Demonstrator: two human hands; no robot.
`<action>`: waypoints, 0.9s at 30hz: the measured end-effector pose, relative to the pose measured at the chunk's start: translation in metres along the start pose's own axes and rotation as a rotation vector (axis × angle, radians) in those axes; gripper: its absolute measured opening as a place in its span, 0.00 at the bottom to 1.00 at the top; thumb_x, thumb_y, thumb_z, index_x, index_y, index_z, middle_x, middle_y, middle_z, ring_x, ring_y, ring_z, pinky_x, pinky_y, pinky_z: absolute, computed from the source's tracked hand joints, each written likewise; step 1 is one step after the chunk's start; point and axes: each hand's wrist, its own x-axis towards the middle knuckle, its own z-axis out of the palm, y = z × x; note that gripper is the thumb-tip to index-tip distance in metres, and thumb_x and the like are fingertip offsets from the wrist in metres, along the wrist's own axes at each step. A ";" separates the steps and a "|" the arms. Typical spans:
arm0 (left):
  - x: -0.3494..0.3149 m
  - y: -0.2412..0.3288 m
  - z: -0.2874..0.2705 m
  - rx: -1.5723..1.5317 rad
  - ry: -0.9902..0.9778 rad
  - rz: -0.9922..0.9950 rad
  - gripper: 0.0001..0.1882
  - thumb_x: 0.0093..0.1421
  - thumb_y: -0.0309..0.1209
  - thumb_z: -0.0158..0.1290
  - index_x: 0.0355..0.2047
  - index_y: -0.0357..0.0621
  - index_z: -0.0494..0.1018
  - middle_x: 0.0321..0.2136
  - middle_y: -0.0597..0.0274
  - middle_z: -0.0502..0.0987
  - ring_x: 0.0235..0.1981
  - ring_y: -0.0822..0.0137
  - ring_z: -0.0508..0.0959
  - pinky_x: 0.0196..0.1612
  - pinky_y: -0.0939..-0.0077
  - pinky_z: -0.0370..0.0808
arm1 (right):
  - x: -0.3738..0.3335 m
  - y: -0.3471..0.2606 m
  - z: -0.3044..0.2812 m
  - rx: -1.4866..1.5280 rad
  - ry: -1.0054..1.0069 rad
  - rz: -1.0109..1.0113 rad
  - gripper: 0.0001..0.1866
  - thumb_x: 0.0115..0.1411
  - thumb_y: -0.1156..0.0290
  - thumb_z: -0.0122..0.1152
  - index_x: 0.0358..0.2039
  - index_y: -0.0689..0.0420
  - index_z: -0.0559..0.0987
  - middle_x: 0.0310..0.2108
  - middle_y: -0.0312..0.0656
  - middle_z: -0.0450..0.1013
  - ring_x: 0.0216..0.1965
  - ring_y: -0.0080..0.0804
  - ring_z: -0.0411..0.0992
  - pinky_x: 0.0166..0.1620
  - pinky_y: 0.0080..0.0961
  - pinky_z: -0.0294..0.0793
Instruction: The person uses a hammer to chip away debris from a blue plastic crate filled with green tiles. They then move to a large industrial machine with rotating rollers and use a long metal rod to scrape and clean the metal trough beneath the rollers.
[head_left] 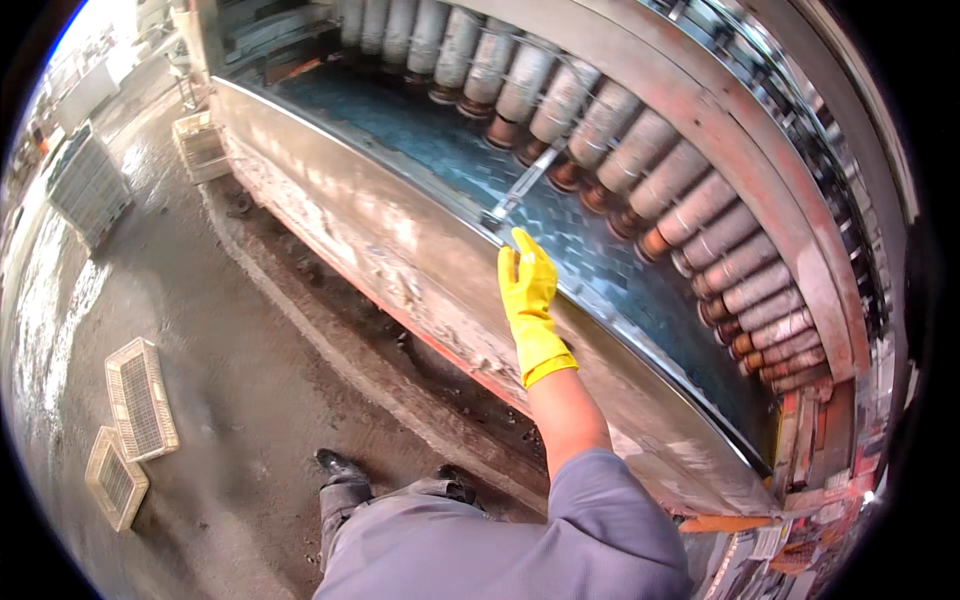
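Observation:
My right hand (528, 280) wears a yellow rubber glove and reaches over the metal rim (405, 180) of a long machine. Its thumb stands apart from a raised finger, and nothing shows between them; the other fingers are partly hidden. Just beyond the fingertips is the lower end of a slim metal bar (525, 185) that slants across the machine's bed. Wet, dark blue-grey pieces like small tiles (575, 230) cover that bed. My left hand is out of view.
A row of upright, grimy cylinders (600, 125) lines the bed's far side. Pale plastic crates (142, 398) lie on the wet floor to the left, and a stacked white crate (90, 190) stands farther off. A raised curb (330, 350) runs along the machine's foot.

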 end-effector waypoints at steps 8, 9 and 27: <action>0.100 0.084 -0.223 0.028 0.322 0.243 0.25 0.64 0.44 0.59 0.51 0.34 0.76 0.43 0.48 0.83 0.46 0.54 0.81 0.52 0.62 0.75 | 0.036 -0.028 0.060 -0.433 -0.060 0.308 0.17 0.66 0.52 0.56 0.40 0.50 0.86 0.31 0.46 0.82 0.31 0.50 0.80 0.34 0.45 0.76; 0.097 0.134 -0.252 0.088 0.376 0.245 0.25 0.65 0.43 0.58 0.53 0.35 0.75 0.45 0.48 0.82 0.48 0.54 0.80 0.53 0.63 0.75 | 0.039 -0.031 0.059 -0.466 -0.098 0.315 0.17 0.66 0.52 0.56 0.40 0.50 0.86 0.31 0.46 0.82 0.32 0.50 0.80 0.35 0.45 0.77; 0.228 0.334 -0.418 0.163 -0.027 -0.002 0.18 0.62 0.41 0.58 0.43 0.37 0.78 0.32 0.61 0.78 0.33 0.64 0.76 0.38 0.68 0.74 | 0.084 -0.057 0.115 -0.666 -0.032 0.875 0.18 0.69 0.52 0.54 0.32 0.49 0.85 0.29 0.46 0.81 0.31 0.52 0.79 0.35 0.45 0.77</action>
